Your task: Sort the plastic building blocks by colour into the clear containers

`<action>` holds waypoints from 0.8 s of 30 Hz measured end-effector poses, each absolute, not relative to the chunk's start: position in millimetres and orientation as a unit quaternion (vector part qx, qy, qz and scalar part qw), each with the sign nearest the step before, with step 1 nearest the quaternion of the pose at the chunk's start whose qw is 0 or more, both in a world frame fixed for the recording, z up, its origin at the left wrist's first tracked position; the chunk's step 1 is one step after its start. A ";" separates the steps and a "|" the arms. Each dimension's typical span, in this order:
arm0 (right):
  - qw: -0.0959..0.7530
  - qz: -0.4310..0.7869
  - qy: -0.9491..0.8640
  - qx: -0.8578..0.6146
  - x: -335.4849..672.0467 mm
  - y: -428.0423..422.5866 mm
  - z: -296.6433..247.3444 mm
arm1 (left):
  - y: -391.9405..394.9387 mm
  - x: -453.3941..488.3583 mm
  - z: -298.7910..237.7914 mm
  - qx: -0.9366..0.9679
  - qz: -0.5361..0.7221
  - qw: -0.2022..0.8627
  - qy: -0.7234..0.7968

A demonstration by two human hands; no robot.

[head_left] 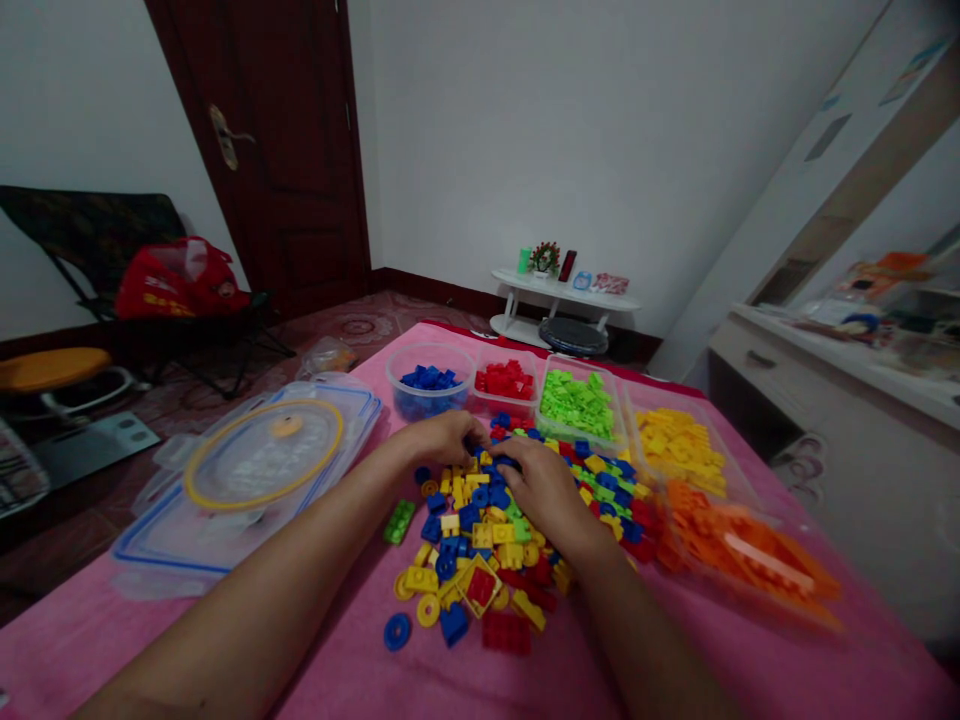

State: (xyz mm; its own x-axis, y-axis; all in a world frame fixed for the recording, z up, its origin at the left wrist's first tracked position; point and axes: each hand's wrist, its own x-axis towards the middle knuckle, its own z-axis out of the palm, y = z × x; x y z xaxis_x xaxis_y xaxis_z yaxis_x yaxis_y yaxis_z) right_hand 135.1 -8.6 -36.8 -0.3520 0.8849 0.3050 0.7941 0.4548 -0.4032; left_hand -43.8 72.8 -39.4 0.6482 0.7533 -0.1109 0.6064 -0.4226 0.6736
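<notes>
A mixed pile of plastic building blocks (480, 535) in yellow, blue, red and green lies on the pink cloth before me. At the pile's far left edge is my left hand (446, 437), its fingers curled down. A dark piece shows by its fingertips, too dim to name. My right hand (536, 485) bends over the middle of the pile, fingers curled inward, with a dark bit under them that I cannot make out. A green block (399, 522) and a blue ring (397, 631) lie at the pile's left side.
Behind the pile stand a round tub of blue blocks (429, 400) and boxes of red (505, 380), green (577, 400) and yellow blocks (681, 448). An orange-block box (750, 555) is at right. Stacked clear lids (255, 465) lie left.
</notes>
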 end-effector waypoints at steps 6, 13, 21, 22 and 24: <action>0.304 0.096 -0.784 -0.533 145.5 -9.6 -31.2 | 77.2 -45.7 -45.2 0.821 0.152 0.357 0.419; 0.356 0.111 -0.758 -0.535 155.8 -9.4 -21.3 | 69.7 -42.2 -22.0 0.804 0.210 0.349 0.434; 0.378 0.110 -0.744 -0.540 160.0 -11.7 -9.0 | 53.1 -33.4 -2.2 0.759 0.218 0.483 0.379; 0.384 0.108 -0.738 -0.544 159.9 -12.5 -6.7 | 51.3 -31.1 -1.3 0.741 0.234 0.505 0.375; 0.400 0.103 -0.728 -0.547 158.2 -14.9 -1.4 | 47.5 -25.3 -0.1 0.690 0.264 0.560 0.376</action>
